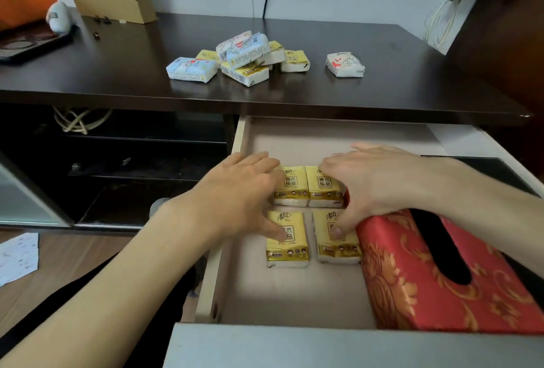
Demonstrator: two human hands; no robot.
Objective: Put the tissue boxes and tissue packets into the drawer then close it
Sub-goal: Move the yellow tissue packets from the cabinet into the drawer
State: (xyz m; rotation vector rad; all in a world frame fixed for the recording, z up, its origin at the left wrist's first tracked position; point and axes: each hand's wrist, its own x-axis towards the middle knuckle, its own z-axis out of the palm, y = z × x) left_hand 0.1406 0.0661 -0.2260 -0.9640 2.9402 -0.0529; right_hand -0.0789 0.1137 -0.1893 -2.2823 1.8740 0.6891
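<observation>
Both hands lie flat and open, gripping nothing: the left hand (235,191) and right hand (371,182) nudge four yellow packets (290,242) in the drawer (212,273), beside the red tissue box (412,273). Square them snugly against that box, leaving room for the pile of packets (244,58) on the desk (117,67) above.

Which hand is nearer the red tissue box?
Right. The right hand lies against the red tissue box at its far end; the left hand is beyond the yellow packets.

Four packets (312,214) lie in the drawer (223,279), left of the tissue box (412,279); more packets (244,57) on the desk (117,67) behind.
</observation>
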